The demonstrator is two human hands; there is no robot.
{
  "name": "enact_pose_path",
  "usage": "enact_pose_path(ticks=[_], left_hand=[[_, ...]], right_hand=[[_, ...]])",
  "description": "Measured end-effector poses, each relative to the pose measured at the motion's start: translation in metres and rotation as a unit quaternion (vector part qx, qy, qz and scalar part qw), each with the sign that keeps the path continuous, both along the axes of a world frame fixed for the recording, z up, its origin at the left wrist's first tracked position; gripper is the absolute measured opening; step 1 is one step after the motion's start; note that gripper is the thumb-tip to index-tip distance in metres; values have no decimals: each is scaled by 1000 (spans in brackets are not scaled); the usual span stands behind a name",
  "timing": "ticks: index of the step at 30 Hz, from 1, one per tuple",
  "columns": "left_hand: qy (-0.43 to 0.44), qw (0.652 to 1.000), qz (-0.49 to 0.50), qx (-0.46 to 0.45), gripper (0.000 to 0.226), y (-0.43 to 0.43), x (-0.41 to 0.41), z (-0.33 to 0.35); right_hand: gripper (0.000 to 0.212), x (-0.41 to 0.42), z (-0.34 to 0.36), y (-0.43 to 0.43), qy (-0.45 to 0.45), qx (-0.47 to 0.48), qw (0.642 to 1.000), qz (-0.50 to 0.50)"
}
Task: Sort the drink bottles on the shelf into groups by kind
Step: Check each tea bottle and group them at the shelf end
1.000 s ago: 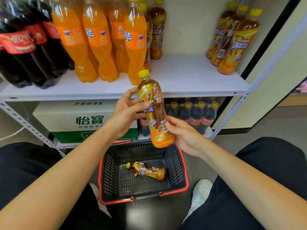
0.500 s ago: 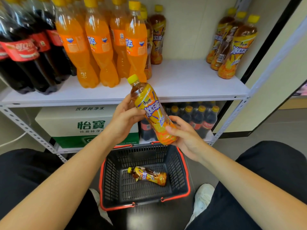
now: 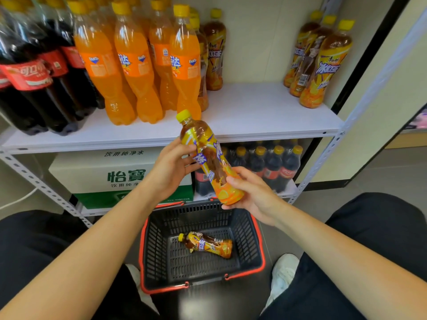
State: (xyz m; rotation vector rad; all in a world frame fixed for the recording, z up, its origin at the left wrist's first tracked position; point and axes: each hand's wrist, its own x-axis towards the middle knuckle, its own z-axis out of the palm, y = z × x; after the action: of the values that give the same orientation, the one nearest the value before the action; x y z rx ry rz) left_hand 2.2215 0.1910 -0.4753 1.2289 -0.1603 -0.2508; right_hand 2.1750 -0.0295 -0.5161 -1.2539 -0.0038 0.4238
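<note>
An iced tea bottle [image 3: 208, 158] with a yellow cap is held tilted, cap up and to the left, in front of the shelf [image 3: 254, 112] edge and above a black basket [image 3: 258, 239]. The left hand [image 3: 172, 168] curls its fingers round the bottle's upper body; the right hand [image 3: 250, 192] grips its base. A second iced tea bottle [image 3: 208, 244] lies on its side in the basket. On the shelf stand cola bottles [image 3: 34, 77] at the left, orange soda bottles [image 3: 138, 72] beside them, and three more tea bottles [image 3: 323, 63] at the far right.
</note>
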Motion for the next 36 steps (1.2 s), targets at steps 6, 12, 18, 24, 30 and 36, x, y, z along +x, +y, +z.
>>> enact_pose_path(ticks=[6,12,18,24,30,36], left_hand=[[-32,997,56,43,44,-6,-6,3],[-85,992,5,92,63,-17,-19,0],[-149,984,-44,89,47,-14,-17,13],[-211,968,-48,123,27,-6,-21,24],[-202,969,-28,138,5,-9,-22,23],[-174,975,-23,134,15,-5,-21,20]], right_hand=[[44,4,-1,1,-58,-87,993,53],[63,4,2,7,-216,-183,959,-10],[60,9,-6,-6,-260,-245,933,-52],[70,8,-10,-13,-279,-310,908,-39],[74,3,-3,-12,-309,-420,853,-35],[75,2,-1,-9,-313,-454,834,-31]])
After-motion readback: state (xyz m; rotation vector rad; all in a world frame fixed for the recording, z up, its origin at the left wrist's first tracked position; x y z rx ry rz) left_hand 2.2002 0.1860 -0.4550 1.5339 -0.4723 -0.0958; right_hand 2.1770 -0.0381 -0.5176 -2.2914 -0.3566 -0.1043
